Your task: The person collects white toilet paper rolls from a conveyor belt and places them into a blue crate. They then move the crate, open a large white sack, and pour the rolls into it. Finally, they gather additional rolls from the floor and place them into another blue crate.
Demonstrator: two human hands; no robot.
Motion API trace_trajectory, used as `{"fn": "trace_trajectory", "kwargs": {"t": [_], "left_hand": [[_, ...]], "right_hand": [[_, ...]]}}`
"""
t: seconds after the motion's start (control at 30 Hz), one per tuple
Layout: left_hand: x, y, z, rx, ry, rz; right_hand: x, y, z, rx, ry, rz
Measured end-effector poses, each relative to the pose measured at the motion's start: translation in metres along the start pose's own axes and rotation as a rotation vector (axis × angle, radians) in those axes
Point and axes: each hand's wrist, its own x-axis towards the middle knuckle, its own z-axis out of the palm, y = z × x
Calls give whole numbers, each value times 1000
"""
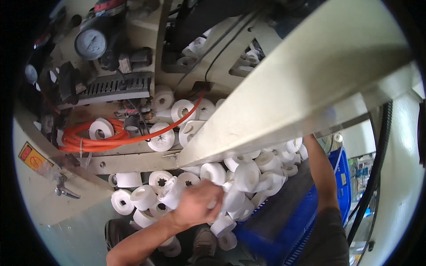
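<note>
My left hand (199, 201) is closed over a heap of white rolls (246, 175) with hollow cores. A bit of white shows between its fingers, but I cannot make out what it grips. Beside the knuckles, on the left, lies a white roll (172, 193) that looks wrapped in clear film. My right forearm (321, 173) reaches up past a blue crate (341, 177). At the lower edge of the beige machine beam (284, 88) my right hand (309, 126) is blurred and mostly hidden, so its fingers do not show.
An orange hose (93, 137) lies coiled on the machine ledge among more white rolls (162, 137). A pressure gauge (91, 44) sits at upper left. A dark flat panel (279, 204) slopes beside the crate. My shoe (204, 241) stands close to the heap.
</note>
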Motion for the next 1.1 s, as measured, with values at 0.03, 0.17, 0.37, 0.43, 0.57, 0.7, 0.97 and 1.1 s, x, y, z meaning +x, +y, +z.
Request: {"fn": "trace_trajectory", "kwargs": {"t": [0.03, 0.17, 0.37, 0.43, 0.57, 0.7, 0.97, 1.1], "left_hand": [[4, 2, 15, 5, -270, -60], [47, -49, 88, 238, -216, 39], [98, -67, 127, 96, -766, -470], [70, -58, 124, 94, -792, -465], [-7, -22, 76, -133, -761, -433], [-46, -8, 17, -387, -1076, -402], [-19, -7, 40, -97, -342, -502], [-10, -18, 48, -21, -251, -457]], "right_hand": [[9, 21, -1, -43, 77, 44], [32, 47, -7, -83, 210, 135], [-4, 65, 5, 38, 20, 75], [-26, 54, 9, 145, -240, 12], [-81, -20, -13, -14, -687, -31], [-69, -91, -55, 97, -874, 167], [49, -70, 60, -62, 261, -227], [51, -100, 75, -51, 174, -323]]}}
